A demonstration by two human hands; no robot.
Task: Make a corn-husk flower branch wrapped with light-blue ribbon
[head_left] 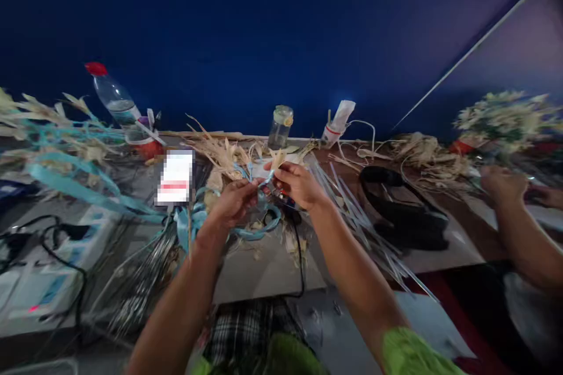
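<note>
Both of my hands meet over the middle of the table. Pale dried-husk petals [278, 158] stick up from the fingers of my right hand [298, 183], which is closed around the base of this husk flower. My left hand [235, 202] pinches the light blue ribbon [265, 180] just below it. The fingertips are a short way apart, with the ribbon running between them. Loops of blue ribbon [259, 231] hang below my hands. Other husk pieces tied with blue [243, 169] lie just behind. Fine detail at the fingertips is blurred.
A pixelated bright screen [176, 179], a power strip [57, 261] and bundled wires [145, 281] are left. Clear rods [352, 205] and a black strap-like object [402, 211] lie right. A jar [280, 129] and bottle [114, 96] stand behind. Another person's hand [504, 184] works far right.
</note>
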